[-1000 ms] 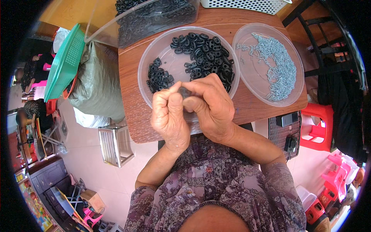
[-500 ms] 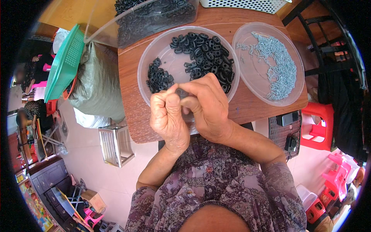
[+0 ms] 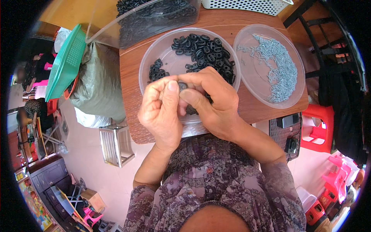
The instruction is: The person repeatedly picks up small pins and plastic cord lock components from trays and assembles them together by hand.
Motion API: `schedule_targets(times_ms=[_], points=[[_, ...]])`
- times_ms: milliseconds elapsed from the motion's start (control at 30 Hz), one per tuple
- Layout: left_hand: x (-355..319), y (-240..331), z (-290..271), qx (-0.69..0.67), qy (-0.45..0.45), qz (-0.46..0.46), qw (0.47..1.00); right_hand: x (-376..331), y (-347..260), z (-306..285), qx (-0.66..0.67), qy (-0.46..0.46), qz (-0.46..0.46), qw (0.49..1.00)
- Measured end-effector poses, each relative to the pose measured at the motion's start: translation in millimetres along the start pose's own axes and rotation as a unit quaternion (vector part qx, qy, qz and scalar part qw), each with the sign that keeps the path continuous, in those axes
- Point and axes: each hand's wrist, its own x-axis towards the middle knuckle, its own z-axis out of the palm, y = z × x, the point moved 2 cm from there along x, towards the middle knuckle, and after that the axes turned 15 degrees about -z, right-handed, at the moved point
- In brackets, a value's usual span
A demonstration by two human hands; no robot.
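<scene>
Between the fingertips of both hands is a small dark, rounded piece that looks like a plastic cord lock (image 3: 182, 86). My left hand (image 3: 159, 110) pinches it from the left with thumb and forefinger, the other fingers curled. From the right, the thumb and forefinger of my right hand (image 3: 218, 102) close on the same piece. Both hands are over the near rim of a round clear tub (image 3: 145, 50). Inside the tub lie a heap of black two-holed cord lock parts (image 3: 212, 52) and, partly hidden by my left hand, a pile of smaller black parts (image 3: 156, 72).
A clear round lid (image 3: 247, 77) at the right holds many small metal springs (image 3: 282, 73). Behind stand a clear bin (image 3: 158, 23) of black parts and a white perforated basket (image 3: 247, 5). A grey sack (image 3: 96, 85) and green basket (image 3: 65, 63) flank the wooden table (image 3: 133, 96).
Both hands have shifted slightly, the left one leftward and the right one a little up and right. More of the dark piece shows between the fingertips.
</scene>
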Motion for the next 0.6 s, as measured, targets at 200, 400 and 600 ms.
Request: schedule_targets(times_ms=[200,400,600], points=[[0,-5,-2,-0.068,-0.072,-0.060,0.993,-6,8,-3,-0.030,-0.001,-0.026,0.999],[-4,-11,0,-0.047,-0.058,-0.059,0.995,-8,7,0,-0.060,0.019,-0.038,0.997],[-8,-18,-4,0.075,-0.005,0.078,0.994,-17,9,6,-0.082,0.027,-0.045,0.995]])
